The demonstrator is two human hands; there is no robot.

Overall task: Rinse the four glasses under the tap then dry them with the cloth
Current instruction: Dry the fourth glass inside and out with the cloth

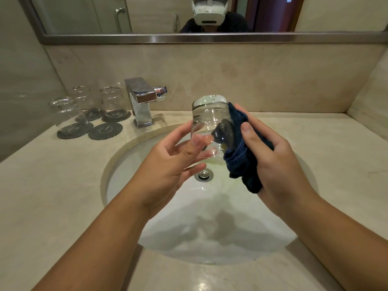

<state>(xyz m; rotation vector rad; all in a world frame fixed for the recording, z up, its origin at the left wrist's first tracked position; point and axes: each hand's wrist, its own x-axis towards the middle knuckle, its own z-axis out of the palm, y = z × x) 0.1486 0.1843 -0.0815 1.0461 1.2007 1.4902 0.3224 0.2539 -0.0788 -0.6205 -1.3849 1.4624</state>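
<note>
Left grip [168, 158] lower centre: fingers loose, only steadying the glass [210, 116], held inverted at centre frame over the sink [117, 156]. Right grip [273, 156] clamped the cloth [239, 162] against its wall. Judged light, slick, brittle; best held by its thick base. Three other glasses [113, 101] stood upper left.

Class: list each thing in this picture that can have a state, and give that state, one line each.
Held glass: upside down, above the sink.
Cloth: bunched, pressed against the held glass.
Left hand: straight fingers support the glass.
Right hand: grips the cloth.
Three other glasses: upside down on coasters.
Fourth coaster: bare.
Tap: no water running.
</note>
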